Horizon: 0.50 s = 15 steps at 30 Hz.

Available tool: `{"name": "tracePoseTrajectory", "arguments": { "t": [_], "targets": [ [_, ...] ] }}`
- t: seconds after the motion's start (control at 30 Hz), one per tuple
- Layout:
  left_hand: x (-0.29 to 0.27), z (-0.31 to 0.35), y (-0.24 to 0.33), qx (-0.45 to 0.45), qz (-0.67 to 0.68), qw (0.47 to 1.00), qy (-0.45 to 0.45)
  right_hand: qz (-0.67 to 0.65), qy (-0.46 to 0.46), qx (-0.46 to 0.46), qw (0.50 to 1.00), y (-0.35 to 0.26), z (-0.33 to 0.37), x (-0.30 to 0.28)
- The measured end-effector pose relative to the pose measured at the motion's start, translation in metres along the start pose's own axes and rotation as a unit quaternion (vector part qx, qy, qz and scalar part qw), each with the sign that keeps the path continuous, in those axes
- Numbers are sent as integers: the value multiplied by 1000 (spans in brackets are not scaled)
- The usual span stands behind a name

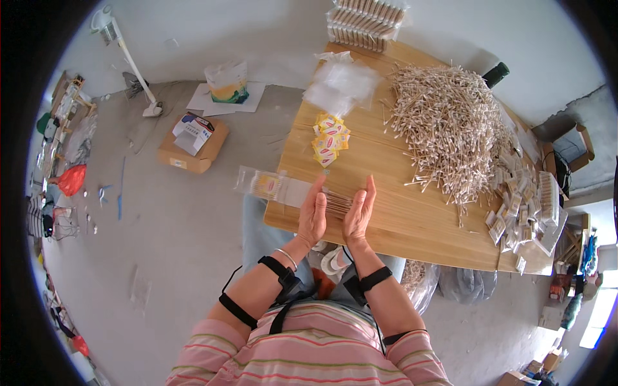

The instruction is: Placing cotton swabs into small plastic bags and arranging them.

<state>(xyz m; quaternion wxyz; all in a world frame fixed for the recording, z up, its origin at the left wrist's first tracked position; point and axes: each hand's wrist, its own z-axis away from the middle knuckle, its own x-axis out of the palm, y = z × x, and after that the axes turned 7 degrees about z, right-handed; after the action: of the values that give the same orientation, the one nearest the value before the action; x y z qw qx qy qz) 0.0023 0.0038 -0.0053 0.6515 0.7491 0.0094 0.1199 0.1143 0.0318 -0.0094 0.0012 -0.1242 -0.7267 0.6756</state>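
A small bundle of cotton swabs (337, 204) lies crosswise between my two hands near the table's front edge. My left hand (313, 215) presses the left ends with its palm, fingers stretched forward. On the other side my right hand (360, 212) presses the right ends, its fingers straight too. Left of my left hand lies a clear plastic bag (265, 184) with swabs and a yellow card showing through it. A white strip (295, 192) extends from it toward that hand. Beyond my hands sits a small pile of yellow-and-white cards (331, 139).
A large heap of loose swabs (447, 125) covers the table's right side. Packed small bags (518, 206) lie at the right corner. Clear empty bags (342, 83) and stacked swab packs (365, 24) are at the back. A cardboard box (193, 143) stands on the floor at left.
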Motion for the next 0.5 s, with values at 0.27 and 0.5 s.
{"name": "tracePoseTrajectory", "arguments": {
  "t": [0.27,0.5],
  "targets": [
    [-8,-10,-1,-20,77,996,51,99,-18,-81,992,-6,-8,-4],
    [-12,-12,2,-39,106,993,37,513,-269,-257,773,-28,14,-18]
  ]
}}
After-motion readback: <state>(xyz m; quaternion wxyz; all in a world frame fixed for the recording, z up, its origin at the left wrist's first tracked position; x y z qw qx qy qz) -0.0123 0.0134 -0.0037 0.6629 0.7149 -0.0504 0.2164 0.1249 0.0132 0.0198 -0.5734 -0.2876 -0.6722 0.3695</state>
